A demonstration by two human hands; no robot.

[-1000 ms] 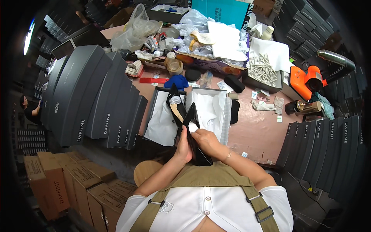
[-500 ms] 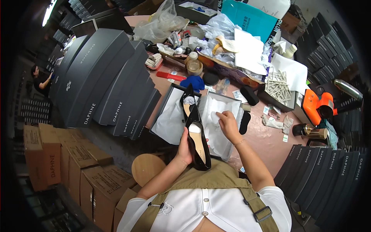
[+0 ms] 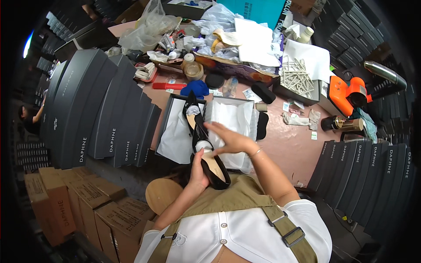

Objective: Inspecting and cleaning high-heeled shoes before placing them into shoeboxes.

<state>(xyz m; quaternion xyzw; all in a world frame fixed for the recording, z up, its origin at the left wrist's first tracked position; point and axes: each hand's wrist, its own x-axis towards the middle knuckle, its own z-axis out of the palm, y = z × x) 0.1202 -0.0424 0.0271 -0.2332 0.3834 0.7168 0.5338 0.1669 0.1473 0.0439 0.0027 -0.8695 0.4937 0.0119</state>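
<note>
My left hand [image 3: 198,174] grips a shiny black pointed shoe [image 3: 218,179] by its side, thumb along the beige insole. White stuffing [image 3: 203,146] fills its front. Over that shoe's toe reaches my right hand [image 3: 232,141], fingers stretched and apart, thumb near the stuffing; whether it touches is unclear. A second black shoe [image 3: 187,117], also stuffed with white, lies just beyond, its toe pointing away. Where the two shoes meet is partly hidden. Beneath them sits an open grey shoebox [image 3: 160,136] lined with white tissue paper [image 3: 176,139]; its other, paper-lined half [image 3: 244,101] lies to the right.
Tall stacks of dark shoeboxes [image 3: 83,109] stand left, with more boxes [image 3: 364,171] at right. Brown cartons [image 3: 101,197] and a round wooden stool [image 3: 163,193] are below left. Farther back are a blue cloth [image 3: 194,88], a box of white sticks [image 3: 298,76] and an orange device [image 3: 341,94].
My right hand has moved left from the paper-lined half to above the shoe, and its fingers have spread. My left hand still holds the shoe. The whole view has shifted.
</note>
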